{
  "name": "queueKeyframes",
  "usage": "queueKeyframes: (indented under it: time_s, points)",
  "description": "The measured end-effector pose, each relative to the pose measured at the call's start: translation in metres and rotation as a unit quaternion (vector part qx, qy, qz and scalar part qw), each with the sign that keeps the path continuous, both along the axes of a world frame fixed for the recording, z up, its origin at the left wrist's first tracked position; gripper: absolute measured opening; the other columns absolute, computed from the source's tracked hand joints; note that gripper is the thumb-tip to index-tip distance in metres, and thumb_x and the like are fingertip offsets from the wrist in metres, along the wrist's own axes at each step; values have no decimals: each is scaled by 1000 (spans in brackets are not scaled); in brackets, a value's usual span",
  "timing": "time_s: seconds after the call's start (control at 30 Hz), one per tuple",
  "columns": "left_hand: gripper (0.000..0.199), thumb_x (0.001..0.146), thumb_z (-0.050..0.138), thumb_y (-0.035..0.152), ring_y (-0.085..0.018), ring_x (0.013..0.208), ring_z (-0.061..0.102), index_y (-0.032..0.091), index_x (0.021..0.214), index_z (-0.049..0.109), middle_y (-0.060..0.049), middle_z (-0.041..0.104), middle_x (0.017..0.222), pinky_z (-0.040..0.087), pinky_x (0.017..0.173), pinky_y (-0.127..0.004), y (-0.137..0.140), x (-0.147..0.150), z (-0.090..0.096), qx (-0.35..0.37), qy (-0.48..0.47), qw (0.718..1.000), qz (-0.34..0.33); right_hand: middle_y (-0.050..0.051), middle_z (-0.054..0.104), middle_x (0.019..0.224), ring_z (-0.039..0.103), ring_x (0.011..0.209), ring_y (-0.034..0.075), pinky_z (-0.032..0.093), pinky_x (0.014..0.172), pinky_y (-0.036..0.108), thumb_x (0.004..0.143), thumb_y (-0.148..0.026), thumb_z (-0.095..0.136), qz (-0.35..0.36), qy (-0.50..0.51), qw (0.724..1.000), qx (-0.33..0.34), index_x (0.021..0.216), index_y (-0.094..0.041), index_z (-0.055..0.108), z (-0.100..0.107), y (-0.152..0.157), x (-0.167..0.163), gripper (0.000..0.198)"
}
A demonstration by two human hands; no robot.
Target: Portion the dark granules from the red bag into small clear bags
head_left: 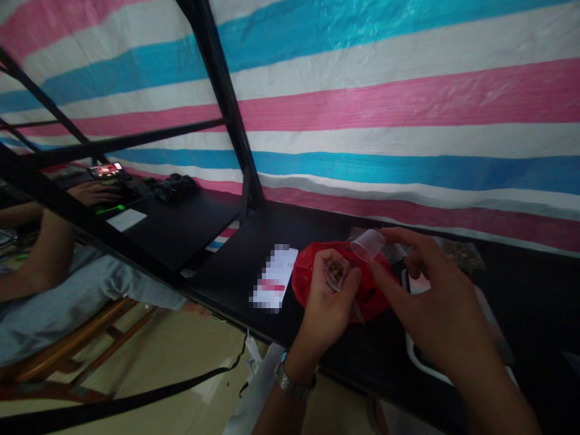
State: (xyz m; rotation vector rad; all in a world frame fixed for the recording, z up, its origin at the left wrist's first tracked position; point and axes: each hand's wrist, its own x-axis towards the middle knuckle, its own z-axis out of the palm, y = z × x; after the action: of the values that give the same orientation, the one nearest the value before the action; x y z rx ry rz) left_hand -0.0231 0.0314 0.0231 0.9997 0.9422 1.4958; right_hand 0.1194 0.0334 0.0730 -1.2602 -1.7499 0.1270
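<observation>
My left hand (329, 300) is closed round a small clear plastic bag (336, 273), its mouth turned up toward me. Small brown pieces show inside the bag, too blurred to name. Between the thumb and fingers of my right hand (430, 290) is a small clear plastic cup (368, 244), tilted, to the right of the bag and a little above it. Beneath both hands lies a red plastic bag (312, 261) on the black table (272, 226); what it contains is hidden.
A white printed sheet (275, 281) lies left of the red bag. At the right are a white-rimmed tray (430, 367), partly behind my arm, and another clear bag (464, 254) of small pieces. Past a black metal frame (226, 103), a seated person (67, 266) works beside a lit phone (107, 170).
</observation>
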Motion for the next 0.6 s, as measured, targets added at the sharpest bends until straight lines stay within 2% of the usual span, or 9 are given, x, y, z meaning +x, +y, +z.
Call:
queueKeyframes:
  time_s: [0.2, 0.27, 0.4, 0.6]
  points:
    - [32, 89, 81, 33, -12, 86, 56, 25, 106, 55, 3, 57, 96, 47, 81, -25, -4, -7, -4, 14, -86, 995, -43, 7, 77, 118, 71, 95, 23, 55, 83, 37, 89, -27, 71, 0, 23, 1000, -22, 126, -26, 70, -12, 9, 4, 37]
    - [32, 88, 82, 34, -12, 83, 56, 25, 105, 57, 4, 58, 93, 48, 77, -24, -2, -7, -2, 29, -64, 997, -15, 7, 77, 117, 70, 94, 23, 55, 84, 37, 89, -27, 70, -1, 29, 999, -32, 125, -26, 70, -14, 10, 4, 37]
    - [33, 83, 86, 35, -10, 72, 55, 22, 94, 58, 4, 60, 85, 48, 69, -22, 3, -4, 2, 45, 1, 995, 86, 7, 77, 118, 70, 97, 24, 55, 86, 38, 88, -26, 70, 1, 45, 998, -34, 123, -26, 71, -17, 12, 2, 36]
    - [37, 83, 87, 41, -9, 66, 60, 22, 90, 57, 5, 67, 74, 50, 64, -20, 8, -11, 2, 42, -37, 990, 129, 8, 77, 122, 72, 106, 27, 56, 92, 43, 89, -28, 70, 11, 56, 997, -46, 125, -25, 70, -20, 15, 2, 36]
